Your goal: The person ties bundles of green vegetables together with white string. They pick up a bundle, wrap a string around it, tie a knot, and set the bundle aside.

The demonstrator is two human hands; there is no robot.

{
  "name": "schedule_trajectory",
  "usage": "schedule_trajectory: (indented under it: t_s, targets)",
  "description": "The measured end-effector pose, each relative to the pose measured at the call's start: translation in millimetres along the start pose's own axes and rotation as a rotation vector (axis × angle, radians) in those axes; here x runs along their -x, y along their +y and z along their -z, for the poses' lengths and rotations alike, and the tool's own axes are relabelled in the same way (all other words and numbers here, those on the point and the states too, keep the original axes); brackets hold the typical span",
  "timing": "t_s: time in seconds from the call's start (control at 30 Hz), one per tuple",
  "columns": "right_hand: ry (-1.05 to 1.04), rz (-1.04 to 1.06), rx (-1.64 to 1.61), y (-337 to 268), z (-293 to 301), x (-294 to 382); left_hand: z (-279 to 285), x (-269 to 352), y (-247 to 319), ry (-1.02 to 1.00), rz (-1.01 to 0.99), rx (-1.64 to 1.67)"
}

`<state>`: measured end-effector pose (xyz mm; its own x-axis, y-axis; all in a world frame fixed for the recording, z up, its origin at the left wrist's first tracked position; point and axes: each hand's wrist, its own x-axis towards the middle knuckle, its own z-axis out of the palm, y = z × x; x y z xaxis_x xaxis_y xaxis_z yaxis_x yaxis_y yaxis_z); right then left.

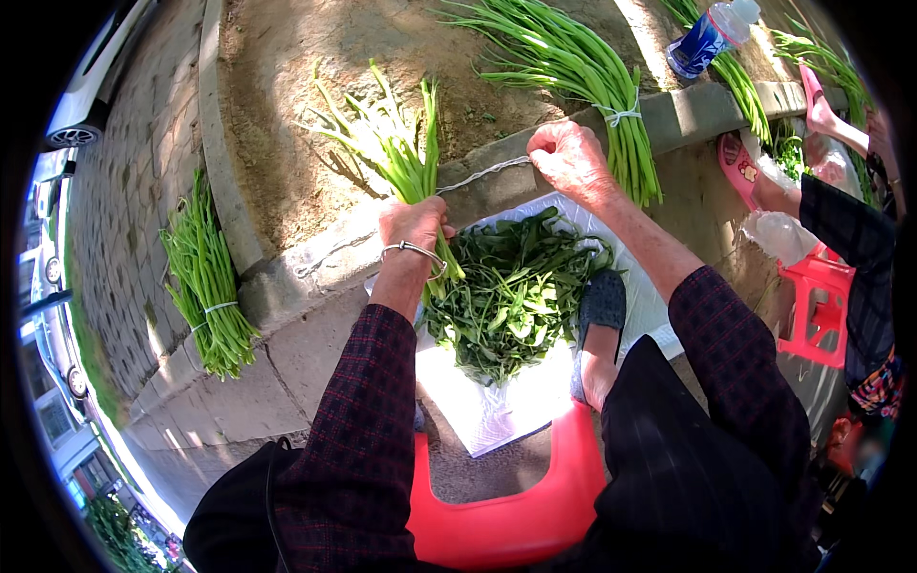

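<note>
My left hand (413, 218) grips a bunch of long green stalks (405, 161), its tops pointing away from me over bare soil. A bracelet circles that wrist. Between thumb and fingers, my right hand (571, 159) pinches a white twisted string (483, 174). The string stretches across to the bunch at my left hand; how it passes round the stalks is hidden. Below both hands, a heap of loose green leaves (494, 301) lies on a white sheet (494, 422). More string (337, 252) lies loose along the curb, left of my left hand.
A tied bunch of stalks (208, 301) rests on the curb at left, another (573, 68) at upper right beside a plastic bottle (709, 39). My foot (600, 315) stands on the sheet, by a red stool (509, 526). Another person's pink-shod foot (745, 172) is at right, near another red stool (817, 304).
</note>
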<state>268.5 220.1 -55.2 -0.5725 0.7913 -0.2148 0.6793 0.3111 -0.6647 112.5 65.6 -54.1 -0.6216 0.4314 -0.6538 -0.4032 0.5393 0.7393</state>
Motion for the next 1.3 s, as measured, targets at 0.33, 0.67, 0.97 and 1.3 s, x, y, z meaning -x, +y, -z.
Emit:
schedule_trajectory:
  t_s: [0.33, 0.67, 0.97, 1.3]
  targets:
    - [0.066, 0.101, -0.015, 12.1, 2.7, 4.9, -12.0, -5.1, 20.5, 0.209, -0.179, -0.355]
    - [0.060, 0.067, 0.037, 0.8, 1.0, 6.9, -8.8, -16.6, 16.4, 0.318, -0.199, -0.664]
    - [0.454, 0.336, 0.226, -9.5, 6.5, 29.6, -2.0, 8.4, 29.5, 0.169, -0.297, -0.797]
    - [-0.026, 0.305, -0.106, -43.1, -61.9, 52.1, 37.1, 5.7, 0.1, 0.086, -0.320, -0.482]
